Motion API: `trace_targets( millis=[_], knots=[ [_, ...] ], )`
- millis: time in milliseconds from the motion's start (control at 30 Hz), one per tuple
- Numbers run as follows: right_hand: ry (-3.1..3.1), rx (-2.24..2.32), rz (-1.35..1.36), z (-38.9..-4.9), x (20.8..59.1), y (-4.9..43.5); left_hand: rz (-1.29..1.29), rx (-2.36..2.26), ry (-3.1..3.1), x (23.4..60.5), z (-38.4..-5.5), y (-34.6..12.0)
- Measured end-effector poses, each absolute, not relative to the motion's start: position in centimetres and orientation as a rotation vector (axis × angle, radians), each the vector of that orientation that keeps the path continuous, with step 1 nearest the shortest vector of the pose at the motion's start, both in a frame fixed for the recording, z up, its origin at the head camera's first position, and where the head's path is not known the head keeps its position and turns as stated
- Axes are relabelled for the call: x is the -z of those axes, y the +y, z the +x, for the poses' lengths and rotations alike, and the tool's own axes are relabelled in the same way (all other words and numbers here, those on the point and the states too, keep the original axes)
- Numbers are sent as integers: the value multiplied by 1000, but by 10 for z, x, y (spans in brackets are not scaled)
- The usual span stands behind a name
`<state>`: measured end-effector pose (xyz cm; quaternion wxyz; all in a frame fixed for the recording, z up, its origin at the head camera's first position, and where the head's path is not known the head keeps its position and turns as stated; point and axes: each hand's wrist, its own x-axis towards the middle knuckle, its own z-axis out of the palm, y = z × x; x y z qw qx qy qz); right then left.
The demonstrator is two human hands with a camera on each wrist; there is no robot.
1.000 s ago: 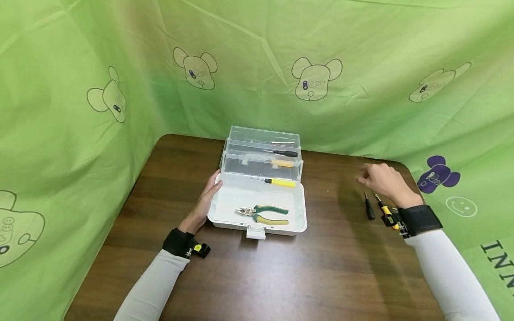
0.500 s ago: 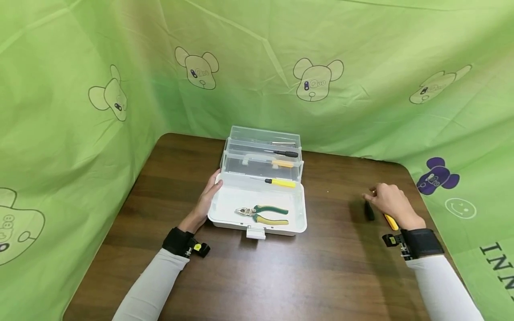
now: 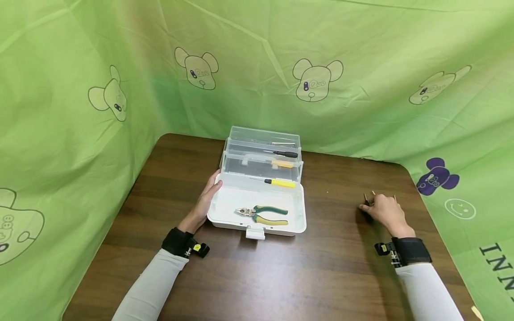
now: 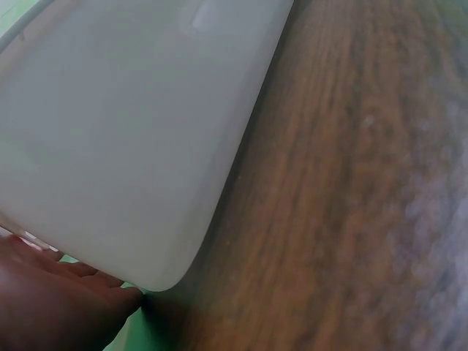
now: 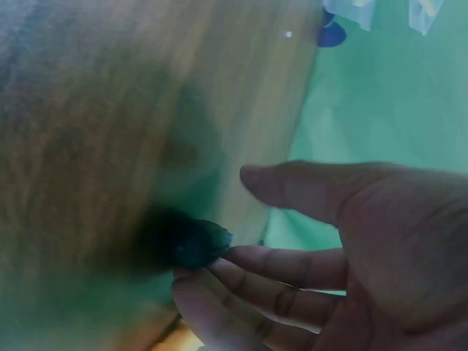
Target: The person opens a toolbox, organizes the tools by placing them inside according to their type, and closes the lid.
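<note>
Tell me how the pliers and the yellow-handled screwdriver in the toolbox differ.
The pliers have two handles, one green, one yellow; the yellow-handled screwdriver has one. The pliers end in a broad metal head, the screwdriver in a thin shaft. The pliers lie nearer the latch, the screwdriver farther back. Both point left in the head view, and neither is held.

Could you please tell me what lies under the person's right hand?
Thin tool tips show past the right hand in the head view; the right wrist view shows a blurred dark handle. The hand hides most of the rest from above.
</note>
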<state>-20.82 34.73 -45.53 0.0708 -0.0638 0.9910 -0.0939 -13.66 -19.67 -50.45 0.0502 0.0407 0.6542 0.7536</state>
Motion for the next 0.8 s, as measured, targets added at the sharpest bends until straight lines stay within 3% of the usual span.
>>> trace_targets(
  millis=[800],
  knots=[
    [3095,354,-38,-198,474,347,106,-2302,1983,506,-136,-196]
  ],
)
